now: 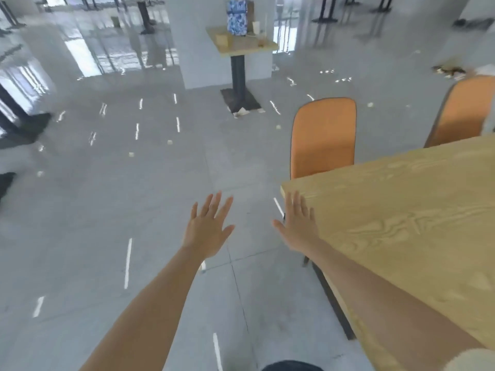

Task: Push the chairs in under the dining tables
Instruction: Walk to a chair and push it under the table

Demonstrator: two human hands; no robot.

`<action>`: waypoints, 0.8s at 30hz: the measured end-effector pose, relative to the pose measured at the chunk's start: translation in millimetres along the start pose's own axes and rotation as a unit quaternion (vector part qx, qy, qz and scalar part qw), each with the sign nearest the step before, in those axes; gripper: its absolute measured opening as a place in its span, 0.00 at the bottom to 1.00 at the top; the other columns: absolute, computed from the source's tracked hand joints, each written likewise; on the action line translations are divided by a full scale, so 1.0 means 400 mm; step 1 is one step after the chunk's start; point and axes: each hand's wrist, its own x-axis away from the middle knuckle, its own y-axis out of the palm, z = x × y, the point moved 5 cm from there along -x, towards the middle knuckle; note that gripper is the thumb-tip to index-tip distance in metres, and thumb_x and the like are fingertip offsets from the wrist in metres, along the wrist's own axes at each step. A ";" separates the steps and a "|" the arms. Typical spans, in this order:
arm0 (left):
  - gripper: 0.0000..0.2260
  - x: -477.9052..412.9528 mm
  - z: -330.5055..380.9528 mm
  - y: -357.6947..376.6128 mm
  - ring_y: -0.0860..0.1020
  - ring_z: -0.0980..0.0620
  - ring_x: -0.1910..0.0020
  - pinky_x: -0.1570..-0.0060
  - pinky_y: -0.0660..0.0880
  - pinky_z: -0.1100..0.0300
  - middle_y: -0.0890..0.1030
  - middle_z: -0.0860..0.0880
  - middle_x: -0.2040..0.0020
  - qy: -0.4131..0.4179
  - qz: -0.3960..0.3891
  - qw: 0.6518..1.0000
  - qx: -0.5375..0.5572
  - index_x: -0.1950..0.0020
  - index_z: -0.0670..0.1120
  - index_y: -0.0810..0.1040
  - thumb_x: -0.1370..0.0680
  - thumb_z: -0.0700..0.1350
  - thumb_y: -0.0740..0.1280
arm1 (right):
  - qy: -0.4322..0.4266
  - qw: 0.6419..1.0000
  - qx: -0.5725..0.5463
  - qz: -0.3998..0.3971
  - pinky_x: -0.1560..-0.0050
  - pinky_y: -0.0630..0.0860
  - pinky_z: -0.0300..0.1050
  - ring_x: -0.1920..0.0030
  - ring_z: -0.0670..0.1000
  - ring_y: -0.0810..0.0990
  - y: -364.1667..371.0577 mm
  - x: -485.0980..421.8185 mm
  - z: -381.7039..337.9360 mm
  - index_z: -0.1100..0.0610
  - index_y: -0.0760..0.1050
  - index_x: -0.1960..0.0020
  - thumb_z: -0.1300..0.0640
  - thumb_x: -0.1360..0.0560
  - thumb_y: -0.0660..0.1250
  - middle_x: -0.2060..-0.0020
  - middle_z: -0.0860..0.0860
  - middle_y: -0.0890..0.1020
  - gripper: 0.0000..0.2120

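Note:
A light wooden dining table (407, 226) fills the right side. On its far side an orange chair (324, 137) stands with its seat hidden under the tabletop. A second orange chair (466, 113) stands farther right, also against the table. My left hand (209, 228) hovers over the floor with fingers straight and spread, holding nothing. My right hand (297, 223) is stretched out flat beside the table's left corner, fingers straight, also holding nothing. Neither hand touches a chair.
A small pedestal table (241, 46) with a blue patterned bag (237, 17) stands ahead against a white pillar. Scraps of litter (242, 112) dot the shiny grey floor. Dark table bases stand at the far left and the back.

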 end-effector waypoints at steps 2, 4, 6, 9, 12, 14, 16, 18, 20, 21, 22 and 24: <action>0.28 -0.113 -0.043 -0.028 0.39 0.49 0.22 0.25 0.40 0.50 0.37 0.48 0.22 0.040 0.004 0.999 -0.012 0.23 0.51 0.35 0.18 0.56 0.47 | 0.036 0.999 -0.005 0.022 0.24 0.40 0.54 0.23 0.57 0.38 -0.035 -0.080 -0.021 0.58 0.33 0.24 0.44 0.19 0.50 0.23 0.56 0.36 0.35; 0.28 -0.232 -0.063 -0.046 0.39 0.48 0.22 0.25 0.39 0.50 0.37 0.47 0.22 0.084 0.011 0.996 -0.020 0.23 0.51 0.35 0.18 0.56 0.47 | 0.064 0.997 -0.010 0.047 0.24 0.41 0.54 0.23 0.57 0.38 -0.063 -0.163 -0.026 0.58 0.32 0.24 0.44 0.19 0.50 0.23 0.56 0.36 0.36; 0.28 -0.351 -0.065 -0.053 0.39 0.48 0.22 0.25 0.39 0.50 0.37 0.47 0.22 0.129 0.016 0.991 -0.031 0.23 0.51 0.34 0.17 0.56 0.47 | 0.092 0.993 -0.019 0.064 0.24 0.41 0.53 0.23 0.56 0.38 -0.079 -0.246 -0.019 0.57 0.32 0.24 0.44 0.19 0.50 0.23 0.55 0.36 0.36; 0.29 -0.540 -0.054 -0.056 0.39 0.48 0.22 0.25 0.40 0.50 0.37 0.47 0.22 0.182 0.027 0.982 -0.047 0.23 0.50 0.35 0.17 0.56 0.47 | 0.132 0.988 -0.034 0.075 0.24 0.39 0.52 0.23 0.56 0.36 -0.089 -0.388 0.011 0.56 0.31 0.24 0.43 0.19 0.48 0.24 0.55 0.35 0.36; 0.28 -0.748 -0.041 -0.062 0.39 0.48 0.22 0.25 0.40 0.49 0.37 0.47 0.22 0.224 0.027 0.972 -0.062 0.23 0.51 0.35 0.17 0.56 0.48 | 0.166 0.981 -0.049 0.087 0.24 0.38 0.53 0.23 0.56 0.36 -0.112 -0.557 0.045 0.57 0.30 0.25 0.42 0.19 0.48 0.24 0.55 0.35 0.36; 0.28 -0.889 -0.033 -0.086 0.40 0.48 0.22 0.25 0.40 0.49 0.38 0.47 0.22 0.248 0.021 0.966 -0.066 0.23 0.51 0.36 0.17 0.55 0.48 | 0.187 0.976 -0.066 0.090 0.24 0.39 0.54 0.23 0.56 0.36 -0.141 -0.667 0.060 0.57 0.30 0.25 0.42 0.19 0.48 0.24 0.55 0.35 0.36; 0.28 -1.023 -0.019 -0.121 0.40 0.48 0.22 0.25 0.40 0.50 0.38 0.47 0.22 0.275 0.022 0.959 -0.065 0.23 0.51 0.36 0.17 0.55 0.48 | 0.210 0.971 -0.065 0.094 0.24 0.39 0.53 0.23 0.55 0.36 -0.181 -0.764 0.078 0.57 0.30 0.25 0.43 0.19 0.48 0.24 0.55 0.35 0.36; 0.29 -1.149 -0.001 -0.161 0.40 0.48 0.22 0.25 0.40 0.49 0.37 0.47 0.22 0.310 0.032 0.948 -0.067 0.23 0.51 0.36 0.17 0.55 0.48 | 0.230 0.966 -0.066 0.099 0.24 0.40 0.53 0.23 0.55 0.36 -0.228 -0.855 0.098 0.58 0.30 0.25 0.43 0.19 0.48 0.24 0.56 0.35 0.36; 0.29 -1.261 0.019 -0.195 0.40 0.48 0.22 0.25 0.40 0.49 0.37 0.47 0.22 0.341 0.035 0.936 -0.079 0.23 0.51 0.36 0.17 0.55 0.49 | 0.252 0.959 -0.076 0.104 0.24 0.39 0.53 0.23 0.55 0.36 -0.266 -0.935 0.116 0.58 0.30 0.25 0.43 0.19 0.48 0.24 0.55 0.35 0.36; 0.29 -1.318 0.031 -0.203 0.40 0.48 0.22 0.25 0.40 0.49 0.38 0.47 0.22 0.353 0.036 0.931 -0.083 0.23 0.51 0.36 0.17 0.55 0.49 | 0.264 0.955 -0.080 0.107 0.24 0.39 0.53 0.23 0.55 0.36 -0.281 -0.973 0.127 0.58 0.30 0.25 0.43 0.19 0.48 0.24 0.55 0.35 0.36; 0.29 -1.375 0.045 -0.216 0.41 0.48 0.22 0.25 0.41 0.49 0.38 0.47 0.22 0.364 0.039 0.927 -0.086 0.23 0.50 0.37 0.17 0.55 0.50 | 0.275 0.951 -0.083 0.112 0.24 0.39 0.53 0.23 0.55 0.35 -0.295 -1.011 0.141 0.58 0.30 0.25 0.43 0.19 0.47 0.24 0.55 0.35 0.36; 0.30 -1.489 0.076 -0.232 0.44 0.47 0.22 0.25 0.44 0.47 0.42 0.45 0.21 0.394 0.042 0.914 -0.083 0.22 0.50 0.41 0.18 0.54 0.53 | 0.301 0.942 -0.086 0.119 0.24 0.38 0.53 0.23 0.55 0.35 -0.319 -1.089 0.169 0.58 0.30 0.25 0.43 0.19 0.47 0.24 0.55 0.34 0.35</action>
